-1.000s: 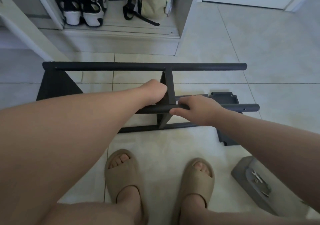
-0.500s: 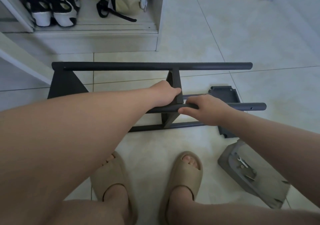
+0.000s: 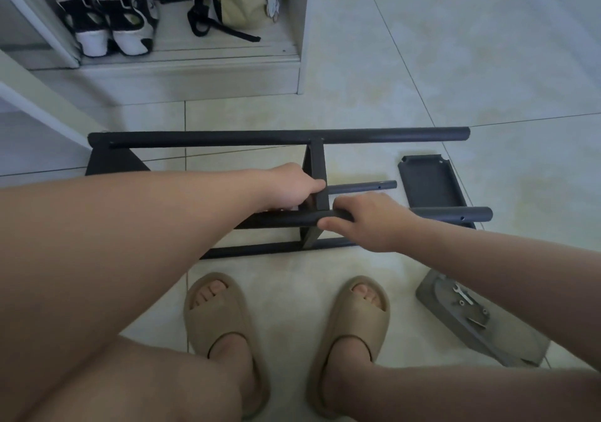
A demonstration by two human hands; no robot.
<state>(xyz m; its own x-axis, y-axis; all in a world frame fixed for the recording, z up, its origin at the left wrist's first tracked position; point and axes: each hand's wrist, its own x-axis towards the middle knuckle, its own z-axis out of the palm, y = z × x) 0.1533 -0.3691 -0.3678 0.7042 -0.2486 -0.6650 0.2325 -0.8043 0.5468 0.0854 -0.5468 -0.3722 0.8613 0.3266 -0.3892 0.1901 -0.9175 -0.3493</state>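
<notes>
A black metal frame of long round bars (image 3: 227, 138) joined by a flat upright bracket (image 3: 317, 174) stands on the tiled floor in front of me. My left hand (image 3: 292, 189) grips the bracket from the left. My right hand (image 3: 364, 221) is curled round the near horizontal bar (image 3: 286, 220), just right of the bracket. That bar's free end (image 3: 455, 215) sticks out to the right. A shorter bar end (image 3: 361, 187) shows behind my right hand.
A loose black end panel (image 3: 429, 187) lies flat at the right. A grey tray (image 3: 507, 340) with a small wrench (image 3: 463, 295) and hardware sits near my right arm. My feet in tan slippers (image 3: 218, 321) stand close. Shoes (image 3: 107, 15) and a bag (image 3: 240, 2) fill a low cabinet.
The view has shifted a little and the frame sits slightly further from me. The short bar end behind my right hand now shows. Both hands keep their holds.
</notes>
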